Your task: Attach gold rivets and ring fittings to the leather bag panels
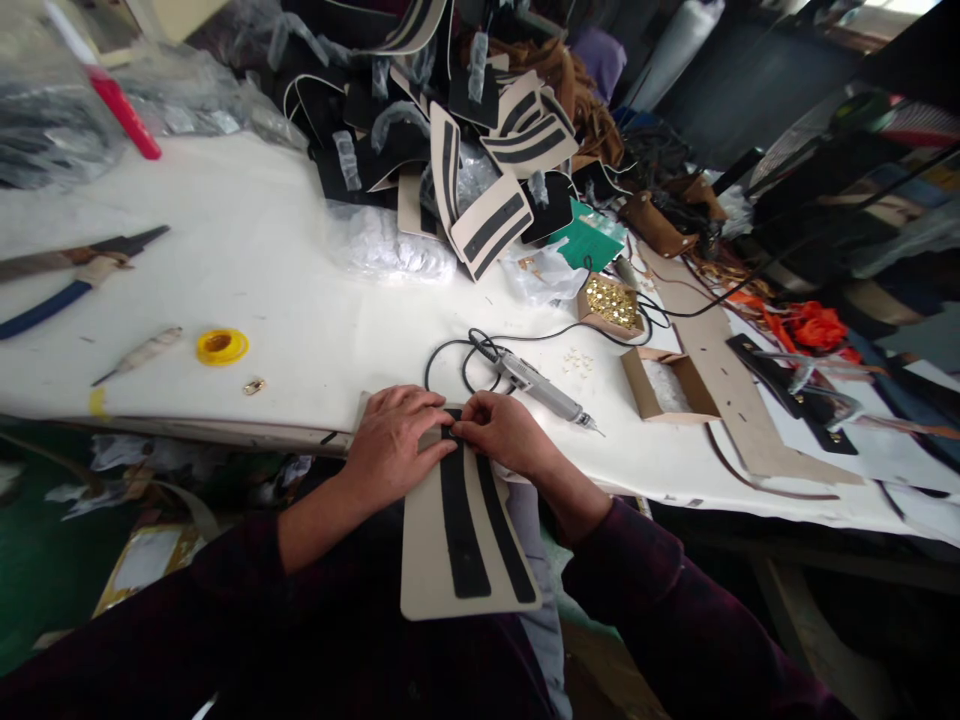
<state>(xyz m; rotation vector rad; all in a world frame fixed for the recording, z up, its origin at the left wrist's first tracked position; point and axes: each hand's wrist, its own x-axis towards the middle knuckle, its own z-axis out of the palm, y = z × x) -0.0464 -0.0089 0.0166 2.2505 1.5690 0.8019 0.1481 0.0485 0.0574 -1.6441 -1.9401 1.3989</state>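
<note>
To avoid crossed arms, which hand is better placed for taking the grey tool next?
Probably the right hand: both it and the left hand are at the striped piece, but the grey tool lies nearer the right.

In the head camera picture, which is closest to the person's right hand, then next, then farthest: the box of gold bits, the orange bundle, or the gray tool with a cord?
From the right hand:
1. Gray tool: just beyond it, slightly right.
2. Box of gold bits: farther back, right.
3. Orange bundle: far right.

Two hands point(394, 445), one panel point(489, 520), two boxes point(639, 385) (possibly more)
</note>
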